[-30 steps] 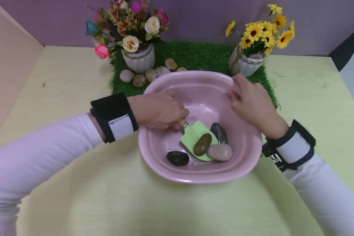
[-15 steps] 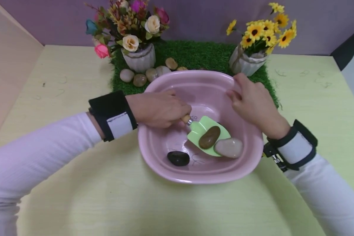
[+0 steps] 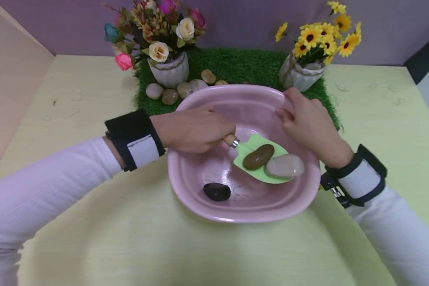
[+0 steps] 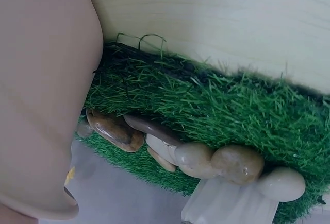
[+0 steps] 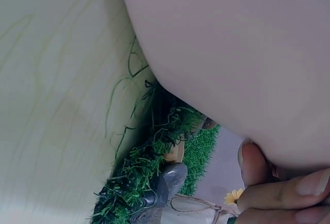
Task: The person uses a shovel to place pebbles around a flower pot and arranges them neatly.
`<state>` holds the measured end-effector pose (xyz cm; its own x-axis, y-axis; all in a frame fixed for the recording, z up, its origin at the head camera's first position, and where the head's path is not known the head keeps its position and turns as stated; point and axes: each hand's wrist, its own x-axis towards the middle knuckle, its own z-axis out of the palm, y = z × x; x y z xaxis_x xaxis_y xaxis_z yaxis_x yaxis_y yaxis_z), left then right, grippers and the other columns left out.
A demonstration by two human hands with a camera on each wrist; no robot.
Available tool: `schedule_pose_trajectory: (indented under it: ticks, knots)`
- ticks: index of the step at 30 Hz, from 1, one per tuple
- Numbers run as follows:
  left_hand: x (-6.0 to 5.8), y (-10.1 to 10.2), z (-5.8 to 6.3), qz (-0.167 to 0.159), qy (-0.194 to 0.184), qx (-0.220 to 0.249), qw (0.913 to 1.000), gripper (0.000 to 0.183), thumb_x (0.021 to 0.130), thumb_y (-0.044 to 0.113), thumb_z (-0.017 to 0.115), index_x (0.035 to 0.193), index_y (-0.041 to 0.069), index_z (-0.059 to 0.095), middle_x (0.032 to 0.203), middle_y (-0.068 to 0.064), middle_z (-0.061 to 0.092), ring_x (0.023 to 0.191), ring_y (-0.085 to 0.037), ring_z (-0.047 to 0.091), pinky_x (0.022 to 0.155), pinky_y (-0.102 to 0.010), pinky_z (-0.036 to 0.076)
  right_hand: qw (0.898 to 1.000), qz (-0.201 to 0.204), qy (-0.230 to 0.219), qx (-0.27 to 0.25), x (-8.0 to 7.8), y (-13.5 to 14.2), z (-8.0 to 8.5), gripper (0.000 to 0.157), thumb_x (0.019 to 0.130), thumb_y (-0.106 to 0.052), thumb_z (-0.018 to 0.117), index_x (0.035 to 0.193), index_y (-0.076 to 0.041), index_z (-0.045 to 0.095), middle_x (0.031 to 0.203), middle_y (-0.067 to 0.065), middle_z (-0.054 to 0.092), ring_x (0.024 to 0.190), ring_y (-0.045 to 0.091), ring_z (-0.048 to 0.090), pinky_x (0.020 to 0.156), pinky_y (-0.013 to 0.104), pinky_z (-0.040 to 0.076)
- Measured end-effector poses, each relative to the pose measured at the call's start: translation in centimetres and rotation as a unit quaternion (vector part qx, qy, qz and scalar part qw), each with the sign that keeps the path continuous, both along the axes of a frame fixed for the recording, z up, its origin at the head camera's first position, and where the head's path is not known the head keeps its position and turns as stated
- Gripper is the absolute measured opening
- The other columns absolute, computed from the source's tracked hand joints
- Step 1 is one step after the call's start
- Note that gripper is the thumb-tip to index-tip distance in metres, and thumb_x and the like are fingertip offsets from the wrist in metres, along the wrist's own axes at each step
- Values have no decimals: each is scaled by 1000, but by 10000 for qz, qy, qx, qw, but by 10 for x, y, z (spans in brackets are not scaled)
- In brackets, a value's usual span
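Note:
In the head view my left hand (image 3: 198, 129) grips the wooden handle of a small green hand shovel (image 3: 262, 174) inside a pink basin (image 3: 232, 216). A brown stone (image 3: 259, 157) and a whitish stone (image 3: 285, 165) lie on its tilted blade. On the basin floor, at the near left, sits a glossy black stone (image 3: 217, 192). My right hand (image 3: 309, 125) holds the basin's far right rim, fingers curled over it; the right wrist view shows those fingers (image 5: 281, 195) at the rim. The left wrist view has only the basin's outer wall (image 4: 41, 90), with the left hand's grip hidden.
Behind the basin lies a green turf mat (image 3: 236, 63). It bears a pot of mixed flowers (image 3: 169, 71), a pot of yellow flowers (image 3: 300, 75) and a row of pebbles (image 3: 169, 96). A pale wood table (image 3: 164, 250) is underneath, a purple wall (image 3: 236, 24) behind.
The shovel has moved right and up in the view, carrying the brown and whitish stones. A grey stone seen earlier is now out of sight. The right hand stays on the rim.

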<state>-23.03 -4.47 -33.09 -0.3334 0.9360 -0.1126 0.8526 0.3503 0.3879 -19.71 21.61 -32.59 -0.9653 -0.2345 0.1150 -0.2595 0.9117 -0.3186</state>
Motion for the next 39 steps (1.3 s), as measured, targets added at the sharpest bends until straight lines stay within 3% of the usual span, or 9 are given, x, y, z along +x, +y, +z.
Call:
schedule_pose_trajectory:
  ticks: [5,10,16,20,26,33,39]
  knots:
    - [0,1,0,3,253,-169,9995,13,103,19,45,99,17,58,95,6,62,96,-13,58,104,-37,41,10000,0,35,4,0,0,0,33,99,-21,54,122,3,51,74,18,57,58,32,56,52,42,42]
    - [0,4,2,-105,680,-617,9957,10,102,19,48,103,16,57,96,3,64,88,-16,61,85,-33,50,9999,-17,115,28,1,1,1,32,99,-19,55,121,3,52,72,17,56,55,31,54,50,38,40]
    - [1,3,3,70,504,-666,9965,13,103,24,45,104,15,54,86,2,60,71,-15,59,68,-30,50,10000,-25,83,24,1,1,1,31,99,-19,55,120,3,52,71,16,55,56,31,54,52,40,41]
    - [3,2,2,97,392,-434,9982,10,103,22,46,102,15,53,88,3,60,73,-13,59,70,-28,49,10000,-3,26,-3,1,1,0,29,99,-18,54,120,2,51,71,15,54,57,30,55,53,39,42]
    - [4,1,4,-80,684,-359,9970,10,103,23,47,99,16,53,88,4,59,72,-14,56,68,-28,47,10000,15,-11,-60,0,1,0,30,99,-19,55,121,2,52,72,15,54,59,31,56,54,39,43]
    - [3,2,14,22,563,-363,9978,13,101,30,53,102,17,56,91,5,60,76,-12,59,74,-28,50,9998,98,48,-166,-1,4,-2,33,99,-19,56,123,3,52,75,18,58,60,31,57,57,43,43]
    - [-1,4,23,76,530,-303,9981,17,100,34,55,101,17,57,94,5,63,82,-12,62,80,-29,51,9998,151,68,-125,0,4,-1,31,98,-18,57,121,3,53,72,15,56,57,29,55,55,38,40]
